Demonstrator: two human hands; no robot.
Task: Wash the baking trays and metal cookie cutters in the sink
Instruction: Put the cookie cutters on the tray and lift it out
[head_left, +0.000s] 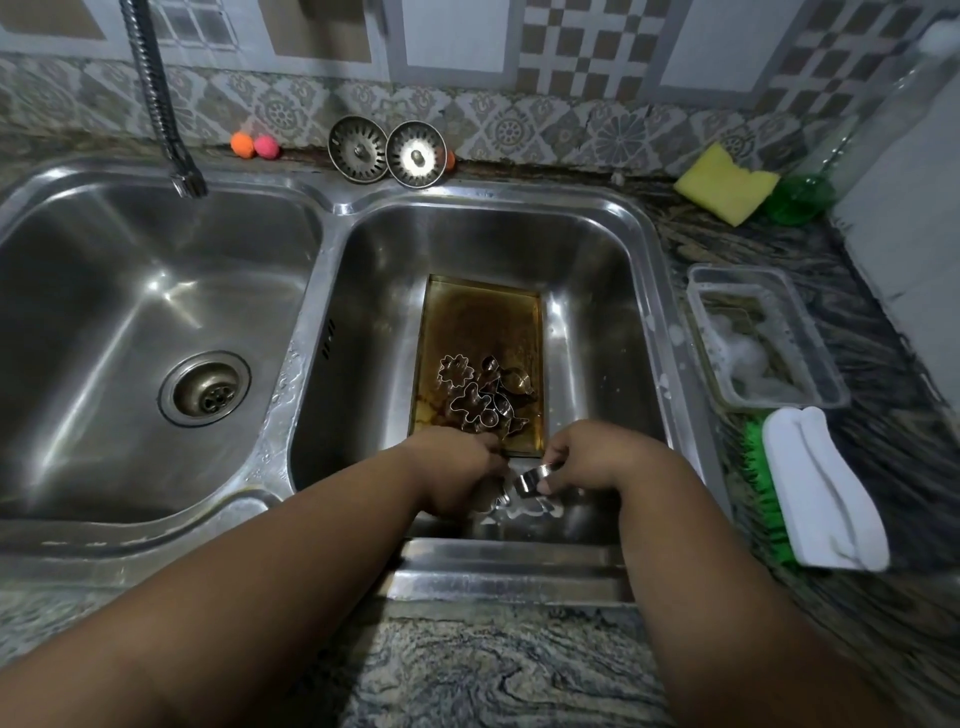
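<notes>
Head view: my right grip (576, 460) is clamped on 1 metal cutter (532, 479); my left grip (460, 475) is curled, its hold unclear. Other cutters (480, 397) lie on the stained baking tray (480, 317) in the right sink basin (597, 291).

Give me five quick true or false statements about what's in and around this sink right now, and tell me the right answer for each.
1. The baking tray lies in the right-hand basin. True.
2. Water is running from the faucet into the left basin. False: no water shows, and the left basin looks dry.
3. Several cookie cutters sit on the tray. True.
4. The right hand holds a metal cutter. True.
5. The yellow sponge is in the left hand. False: it sits on the counter at the back right, while the left hand is down in the right basin.
</notes>
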